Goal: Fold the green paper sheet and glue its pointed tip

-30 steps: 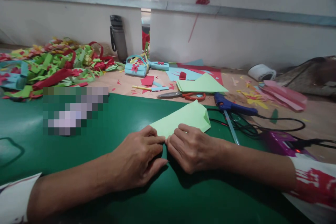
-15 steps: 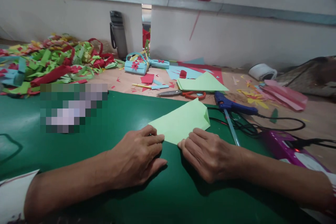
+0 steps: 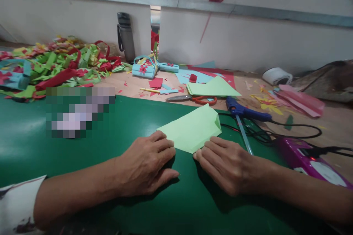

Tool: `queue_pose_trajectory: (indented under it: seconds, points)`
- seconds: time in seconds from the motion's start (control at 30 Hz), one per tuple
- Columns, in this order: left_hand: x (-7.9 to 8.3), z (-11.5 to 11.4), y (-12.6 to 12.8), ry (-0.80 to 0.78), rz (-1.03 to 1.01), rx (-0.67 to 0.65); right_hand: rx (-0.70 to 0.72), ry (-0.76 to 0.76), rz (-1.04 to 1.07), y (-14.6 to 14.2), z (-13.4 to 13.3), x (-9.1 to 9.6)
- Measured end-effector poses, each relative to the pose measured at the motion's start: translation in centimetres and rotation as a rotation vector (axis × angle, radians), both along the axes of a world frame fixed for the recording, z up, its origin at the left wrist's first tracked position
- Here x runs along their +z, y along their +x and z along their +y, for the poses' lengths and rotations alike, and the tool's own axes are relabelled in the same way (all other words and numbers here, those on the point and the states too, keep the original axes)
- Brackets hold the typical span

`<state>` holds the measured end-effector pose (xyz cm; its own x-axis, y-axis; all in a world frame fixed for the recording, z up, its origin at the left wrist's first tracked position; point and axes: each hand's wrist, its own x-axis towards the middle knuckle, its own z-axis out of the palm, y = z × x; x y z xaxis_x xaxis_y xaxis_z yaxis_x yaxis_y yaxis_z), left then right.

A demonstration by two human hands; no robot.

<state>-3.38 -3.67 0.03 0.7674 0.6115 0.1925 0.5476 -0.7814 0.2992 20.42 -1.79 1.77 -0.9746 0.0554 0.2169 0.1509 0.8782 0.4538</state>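
A folded light green sheet of paper lies flat on the dark green mat. My left hand rests palm down on the mat, its fingertips pressing the sheet's near left edge. My right hand lies flat at the sheet's near right edge, fingers stretched out and touching the fold. Neither hand grips anything.
A blue glue gun with a black cable lies right of the sheet, by a purple device. Orange-handled scissors, more green sheets, a blue paper craft, a grey bottle and a heap of paper strips lie behind.
My right hand has slid to the right along the sheet's near edge, away from my left hand. The left hand has stayed nearly in place.
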Motion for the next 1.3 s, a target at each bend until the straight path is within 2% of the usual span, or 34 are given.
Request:
queue_pose_trajectory:
  seconds: [0.13, 0.3, 0.53, 0.77, 0.87, 1.0, 1.3]
  points:
    - [-0.1, 0.0, 0.1, 0.023, -0.01, -0.009, -0.032, 0.038, 0.091, -0.8, 0.3, 0.1]
    - [0.2, -0.1, 0.2, 0.024, -0.002, -0.003, -0.007, 0.064, 0.049, -2.1, 0.7, -0.3]
    - [0.2, 0.0, 0.2, 0.065, 0.002, 0.009, -0.002, 0.024, 0.032, -1.3, 0.4, -0.3]
    - [-0.1, -1.2, 1.1, 0.261, -0.025, -0.04, 0.044, 0.044, -0.008, -1.8, 1.0, -0.3]
    - [-0.3, -2.2, 2.0, 0.285, 0.0, -0.044, 0.089, 0.043, -0.012, -2.1, 1.7, -0.2]
    - [-0.3, -2.8, 2.7, 0.258, 0.07, -0.003, 0.157, 0.053, -0.005, -2.6, 2.8, -0.4]
    - [0.3, -2.6, 2.7, 0.111, 0.157, -0.014, 0.246, 0.028, -0.04, -3.9, 5.2, -0.6]
